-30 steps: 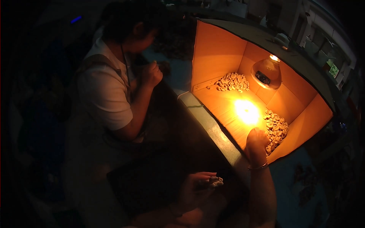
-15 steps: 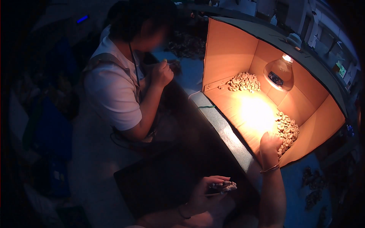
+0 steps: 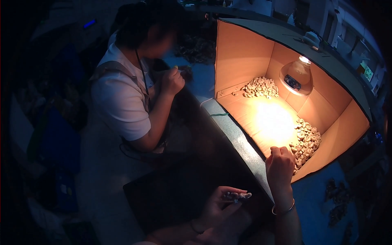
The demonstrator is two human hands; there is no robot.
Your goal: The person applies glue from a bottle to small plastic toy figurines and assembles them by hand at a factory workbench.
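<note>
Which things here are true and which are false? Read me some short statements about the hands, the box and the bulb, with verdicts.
1. The lit bulb hangs inside the cardboard box. True.
2. The left hand holds a small pale thing. True.
3. The right hand is near the right pile. True.
4. The right wrist is bare. False: a bracelet circles it.
5. The box contains only one pile. False: another pile lies at back left.
</note>
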